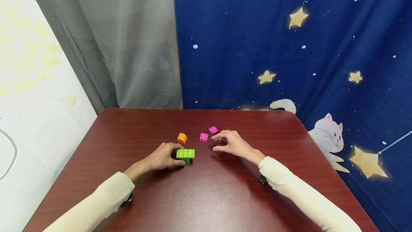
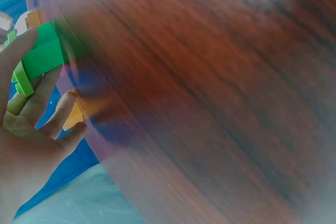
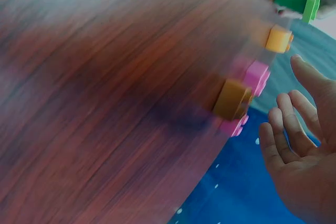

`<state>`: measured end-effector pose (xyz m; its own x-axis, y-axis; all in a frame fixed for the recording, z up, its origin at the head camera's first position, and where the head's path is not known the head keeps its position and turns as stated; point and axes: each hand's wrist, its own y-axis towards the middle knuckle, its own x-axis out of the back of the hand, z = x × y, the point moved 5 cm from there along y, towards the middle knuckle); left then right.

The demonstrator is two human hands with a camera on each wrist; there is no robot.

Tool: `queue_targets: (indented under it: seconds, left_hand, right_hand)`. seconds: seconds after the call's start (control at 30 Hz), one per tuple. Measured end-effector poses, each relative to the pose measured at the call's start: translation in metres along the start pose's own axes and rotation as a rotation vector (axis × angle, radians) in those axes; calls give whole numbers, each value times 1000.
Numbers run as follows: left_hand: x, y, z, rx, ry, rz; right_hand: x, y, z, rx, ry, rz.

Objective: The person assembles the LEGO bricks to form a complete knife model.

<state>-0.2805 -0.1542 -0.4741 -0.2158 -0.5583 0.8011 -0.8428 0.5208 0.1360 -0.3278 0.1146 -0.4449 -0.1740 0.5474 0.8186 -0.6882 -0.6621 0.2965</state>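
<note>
My left hand pinches a stack of green toy building bricks between thumb and fingers. A light green brick with several studs lies across the top of a darker green brick. My right hand curves loosely beside a brown brick, with its fingers apart from it in the right wrist view. From the head view the fingers partly hide that brown brick.
Just beyond the green stack stands an orange brick with a rounded side. Two pink bricks, one nearer and one farther, sit between the hands toward the back. Everything rests on a reddish-brown table, with curtains behind its far edge.
</note>
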Motion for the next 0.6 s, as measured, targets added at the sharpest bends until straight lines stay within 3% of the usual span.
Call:
queue_targets:
  seconds: [0.3, 0.6]
  left_hand:
    - [6, -1, -3, -34, -33, -43]
    - [6, 2, -6, -47, -61, -50]
  right_hand:
    - [8, -10, -26, -78, -50, 16]
    - [3, -14, -33, -90, -49, 47]
